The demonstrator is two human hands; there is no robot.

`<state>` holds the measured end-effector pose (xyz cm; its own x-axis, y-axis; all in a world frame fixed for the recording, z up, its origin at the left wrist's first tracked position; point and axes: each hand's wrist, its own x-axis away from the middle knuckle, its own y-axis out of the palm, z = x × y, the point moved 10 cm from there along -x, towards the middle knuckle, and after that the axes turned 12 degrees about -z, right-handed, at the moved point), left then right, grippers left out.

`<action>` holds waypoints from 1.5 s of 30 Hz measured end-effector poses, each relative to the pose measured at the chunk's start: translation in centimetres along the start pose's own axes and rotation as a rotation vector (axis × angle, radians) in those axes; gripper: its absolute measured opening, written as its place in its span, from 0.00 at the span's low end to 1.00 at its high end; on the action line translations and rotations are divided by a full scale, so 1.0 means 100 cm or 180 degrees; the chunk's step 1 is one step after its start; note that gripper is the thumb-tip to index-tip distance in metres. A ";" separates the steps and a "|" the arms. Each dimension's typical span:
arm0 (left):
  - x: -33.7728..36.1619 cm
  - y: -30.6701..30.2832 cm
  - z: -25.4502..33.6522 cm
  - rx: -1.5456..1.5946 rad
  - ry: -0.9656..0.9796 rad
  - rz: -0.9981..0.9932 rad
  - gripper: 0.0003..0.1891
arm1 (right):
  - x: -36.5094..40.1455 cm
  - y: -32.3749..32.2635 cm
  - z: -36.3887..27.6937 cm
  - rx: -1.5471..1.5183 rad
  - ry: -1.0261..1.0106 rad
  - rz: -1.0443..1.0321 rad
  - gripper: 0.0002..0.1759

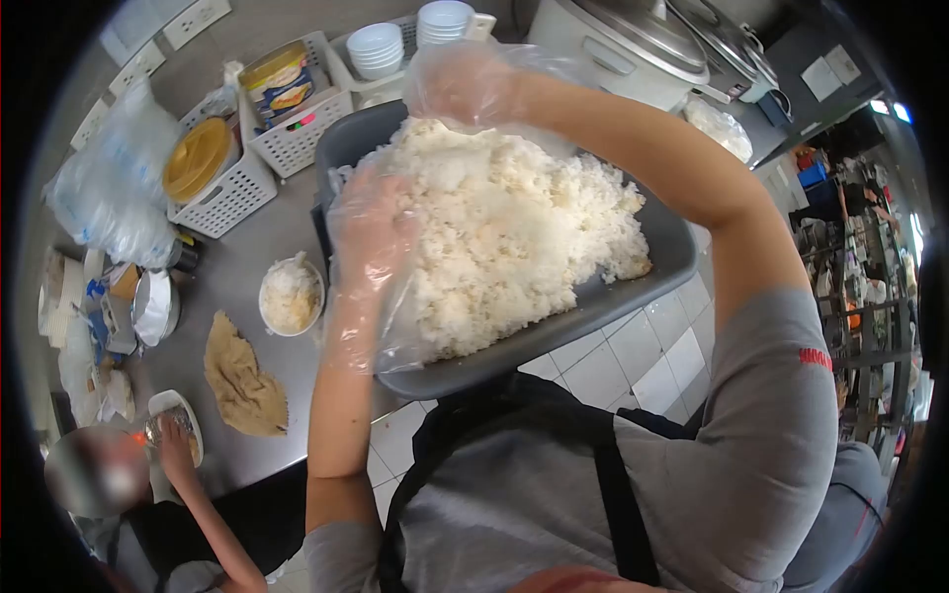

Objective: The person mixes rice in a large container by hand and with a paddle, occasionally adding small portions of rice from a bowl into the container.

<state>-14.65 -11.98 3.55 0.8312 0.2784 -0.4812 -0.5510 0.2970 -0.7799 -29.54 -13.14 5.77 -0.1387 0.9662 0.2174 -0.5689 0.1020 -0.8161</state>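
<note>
A grey rectangular tub (660, 265) holds a large heap of white cooked rice (514, 237). Clear plastic gloves cover both of my hands. Against the tub's left side, at the edge of the rice, is my left hand (376, 222), its fingers blurred through the loose plastic. My right hand (463, 84) is over the tub's far rim, just beyond the rice, with its fingers hidden by crumpled plastic. Whether either hand holds any rice cannot be made out. A small white bowl of rice (292, 295) stands on the counter left of the tub.
A tan cloth (242, 381) lies on the steel counter (237, 287). White baskets (232, 198), a plastic bag (124, 183), stacked bowls (376, 49) and a large cooker (633, 49) line the back. At lower left, another person's hand (173, 445) is in a white dish.
</note>
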 end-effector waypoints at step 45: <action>-0.136 0.143 0.153 0.0601 -0.0578 -0.1293 0.43 | 0.250 0.077 0.036 -0.2795 0.0211 0.0665 0.16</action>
<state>-34.97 2.49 5.07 0.9648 0.2555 -0.0618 -0.2021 0.5708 -0.7959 -40.35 10.96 6.85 -0.1072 0.9942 0.0100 0.2898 0.0408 -0.9562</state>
